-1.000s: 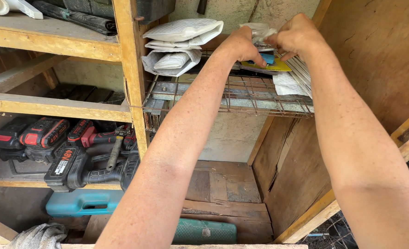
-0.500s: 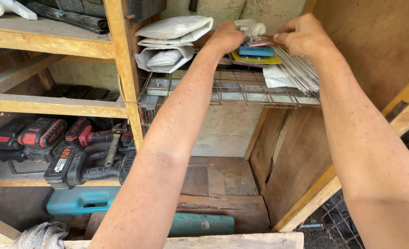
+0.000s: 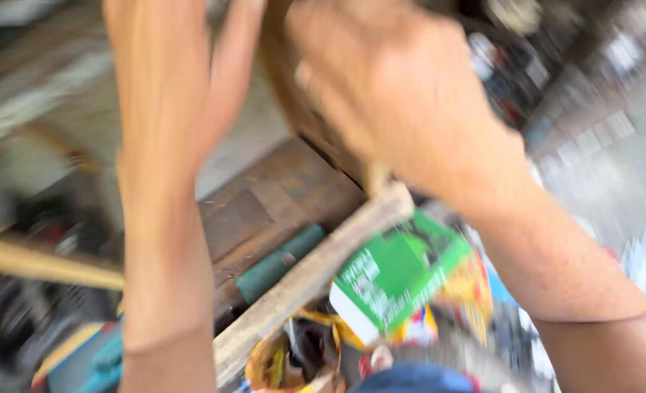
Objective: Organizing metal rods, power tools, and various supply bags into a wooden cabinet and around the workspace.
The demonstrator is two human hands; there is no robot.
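Box (image 3: 394,275), green card with pale print, lies tilted among loose clutter, one corner down. It sits below the right wrist and is the nearest thing to the hands that can be made out. Neither hand touches it.

Handling, as a judgement: a light carton, stiff at the edges and soft on the faces, easy to crush if squeezed flat. Best taken across the two long edges, thumb on one side and fingers on the other. The printed face looks glossy and may be a little slick.

Right hand (image 3: 388,94), above the box, is badly smeared. It looks bunched against a brown shape behind it, but I cannot tell whether it is clenched or grips anything.

Left hand (image 3: 181,62), up and left of the box, is raised with the fingers (image 3: 235,44) stretched upward. It looks released and nothing shows in it.

Rail (image 3: 305,280) of pale wood runs slantwise just left of the box, its upper end close under the right hand. Beyond the rail lies a dark green case (image 3: 279,263), then worn brown planks (image 3: 265,200).

Yellow wrappers (image 3: 283,360) sit below and left of the box, and a blue rounded thing (image 3: 410,380) sits under it. Everything further out is blur.
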